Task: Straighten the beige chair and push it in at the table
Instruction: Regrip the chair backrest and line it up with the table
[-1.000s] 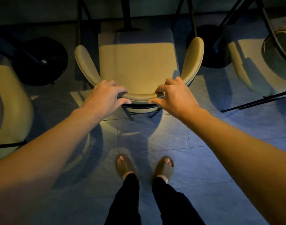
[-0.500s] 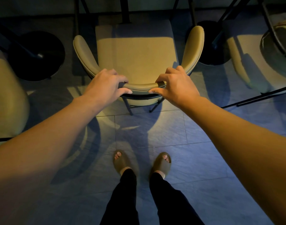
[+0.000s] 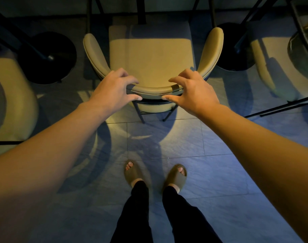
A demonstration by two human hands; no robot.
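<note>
Hands are at the curved backrest of the beige chair (image 3: 150, 60), one at each end of its top rail. The left hand (image 3: 113, 90) has its fingers spread and only loosely curled over the rail, thumb below it; the right hand (image 3: 193, 90) mirrors it. Both look opened, resting on the rail or just leaving it; in this dim light I cannot tell if the fingertips touch.

From the grip, the chair lies toward 12 o'clock, with its seat running straight away from the person. Its front edge is in shadow under what seems to be the table edge (image 3: 149, 4) at the top of the view. Both hands are equally near, so any further push goes evenly along this axis.

The seat is flat, almost square, with a matte padded cover. The backrest is a smooth band which wraps forward into two rounded arms. Thin dark metal legs stand on grey stone-like floor tiles (image 3: 167, 137). A round black table base (image 3: 48, 58) is at 10 o'clock, another beige chair (image 3: 272, 64) at 2 o'clock.
</note>
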